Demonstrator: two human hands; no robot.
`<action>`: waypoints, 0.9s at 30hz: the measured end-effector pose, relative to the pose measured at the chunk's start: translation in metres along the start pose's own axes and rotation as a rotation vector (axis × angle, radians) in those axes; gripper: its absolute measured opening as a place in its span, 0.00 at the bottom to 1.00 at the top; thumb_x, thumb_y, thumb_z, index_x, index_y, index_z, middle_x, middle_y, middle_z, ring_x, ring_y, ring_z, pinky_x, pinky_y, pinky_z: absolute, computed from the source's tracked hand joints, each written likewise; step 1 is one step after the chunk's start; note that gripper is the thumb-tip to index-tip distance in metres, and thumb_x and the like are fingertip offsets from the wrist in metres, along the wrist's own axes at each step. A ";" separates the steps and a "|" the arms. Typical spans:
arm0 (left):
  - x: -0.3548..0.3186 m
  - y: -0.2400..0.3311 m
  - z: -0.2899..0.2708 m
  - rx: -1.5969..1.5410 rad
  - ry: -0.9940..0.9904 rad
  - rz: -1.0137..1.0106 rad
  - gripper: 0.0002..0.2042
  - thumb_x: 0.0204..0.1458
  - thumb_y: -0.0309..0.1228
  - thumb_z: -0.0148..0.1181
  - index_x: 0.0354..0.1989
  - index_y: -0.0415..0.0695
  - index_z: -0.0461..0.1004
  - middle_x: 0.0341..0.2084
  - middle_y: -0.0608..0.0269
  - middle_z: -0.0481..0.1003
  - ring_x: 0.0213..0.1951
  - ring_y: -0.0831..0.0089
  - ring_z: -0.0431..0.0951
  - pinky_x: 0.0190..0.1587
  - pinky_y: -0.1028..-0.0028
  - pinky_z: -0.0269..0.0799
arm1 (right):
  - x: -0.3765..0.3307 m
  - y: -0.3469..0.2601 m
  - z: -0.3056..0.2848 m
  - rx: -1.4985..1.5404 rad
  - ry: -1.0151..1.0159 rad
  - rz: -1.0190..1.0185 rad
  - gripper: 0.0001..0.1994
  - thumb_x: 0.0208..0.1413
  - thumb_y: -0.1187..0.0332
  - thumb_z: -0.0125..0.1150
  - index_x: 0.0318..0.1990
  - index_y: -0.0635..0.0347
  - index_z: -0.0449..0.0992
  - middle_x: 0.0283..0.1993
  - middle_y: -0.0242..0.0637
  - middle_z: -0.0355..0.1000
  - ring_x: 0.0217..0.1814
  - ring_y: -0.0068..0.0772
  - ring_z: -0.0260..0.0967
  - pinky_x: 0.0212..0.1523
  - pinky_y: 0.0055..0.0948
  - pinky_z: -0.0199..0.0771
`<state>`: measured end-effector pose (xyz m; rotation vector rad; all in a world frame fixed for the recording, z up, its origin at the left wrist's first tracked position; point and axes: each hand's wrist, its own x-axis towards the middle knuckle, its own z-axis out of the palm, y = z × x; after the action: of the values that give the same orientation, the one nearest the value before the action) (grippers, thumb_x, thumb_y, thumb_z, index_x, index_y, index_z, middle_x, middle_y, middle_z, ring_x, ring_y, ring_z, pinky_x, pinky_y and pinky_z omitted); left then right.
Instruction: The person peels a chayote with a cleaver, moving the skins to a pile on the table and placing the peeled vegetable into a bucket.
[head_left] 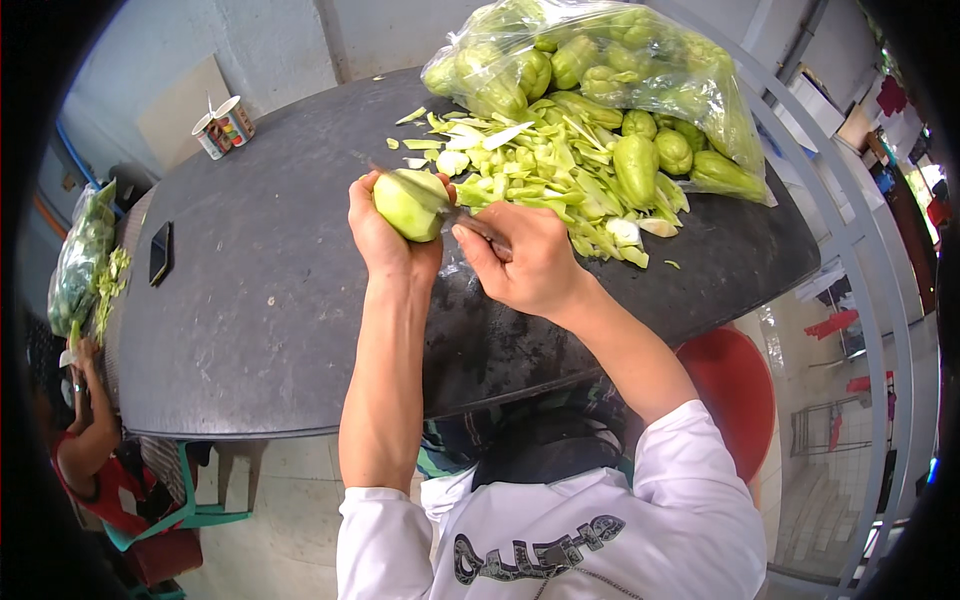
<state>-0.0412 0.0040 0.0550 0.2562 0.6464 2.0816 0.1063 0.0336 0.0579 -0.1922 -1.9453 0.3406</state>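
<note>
My left hand (392, 235) is closed around a peeled, pale green chayote (408, 208), held above the dark table. In my right hand (525, 255) is a knife (484, 232), gripped by its handle, with the blurred blade lying across the chayote's upper side. Beyond both hands spreads a heap of green chayote peelings (540, 165). Several unpeeled chayotes (636, 170) rest at the heap's right side, by the mouth of a clear plastic bag (600, 60) filled with more of them.
The dark table (270, 320) has two paper cups (222, 128) at its far left and a phone (160, 253) near its left edge. A red stool (735, 390) stands at right, beside a grey metal railing (870, 260). Another person (95, 440) sits at left by a bag of greens (85, 255).
</note>
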 end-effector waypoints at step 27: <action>-0.010 0.018 -0.002 0.512 -0.578 -0.009 0.32 0.33 0.21 0.80 0.52 0.30 0.76 0.41 0.52 0.81 0.42 0.67 0.82 0.51 0.66 0.78 | 0.007 0.019 -0.046 0.697 -0.132 0.560 0.20 0.44 0.65 0.82 0.43 0.63 0.80 0.34 0.29 0.79 0.32 0.16 0.73 0.34 0.21 0.75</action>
<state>-0.0489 -0.0130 0.0639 1.0925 0.7967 1.6760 0.1456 0.0599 0.0743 -0.2540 -1.7556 1.3954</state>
